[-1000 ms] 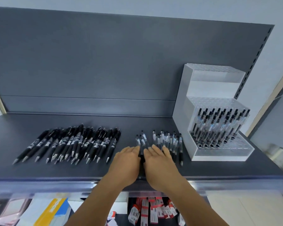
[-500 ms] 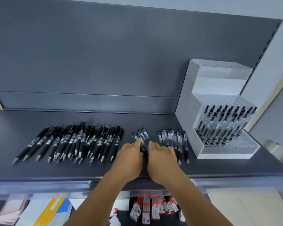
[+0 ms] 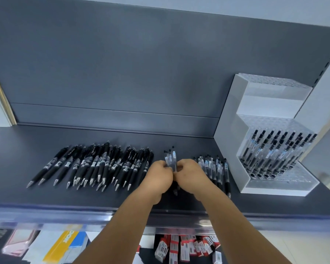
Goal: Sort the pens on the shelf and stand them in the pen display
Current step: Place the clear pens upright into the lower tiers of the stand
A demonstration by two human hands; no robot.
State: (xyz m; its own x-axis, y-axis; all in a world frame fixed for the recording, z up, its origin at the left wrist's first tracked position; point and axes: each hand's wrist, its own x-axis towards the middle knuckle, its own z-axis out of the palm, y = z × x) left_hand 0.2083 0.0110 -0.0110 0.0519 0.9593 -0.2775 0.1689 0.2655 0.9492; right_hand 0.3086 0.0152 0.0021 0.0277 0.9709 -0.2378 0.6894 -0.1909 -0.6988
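Note:
A small bunch of clear pens sticks up between my two hands at the middle of the dark shelf. My left hand and my right hand are pressed together, fingers curled round that bunch. More clear pens lie just right of my right hand. A wide row of black pens lies to the left. The white stepped pen display stands at the right, with several clear pens upright in its lowest tier.
The shelf's clear front lip runs across below my wrists. On the shelf underneath lie red-and-white boxes and a yellow-and-blue packet. The display's upper tiers hold nothing.
My hands went from lying flat over the clear pens to curling round a bunch and gathering it between them. The camera has tilted up and moved closer.

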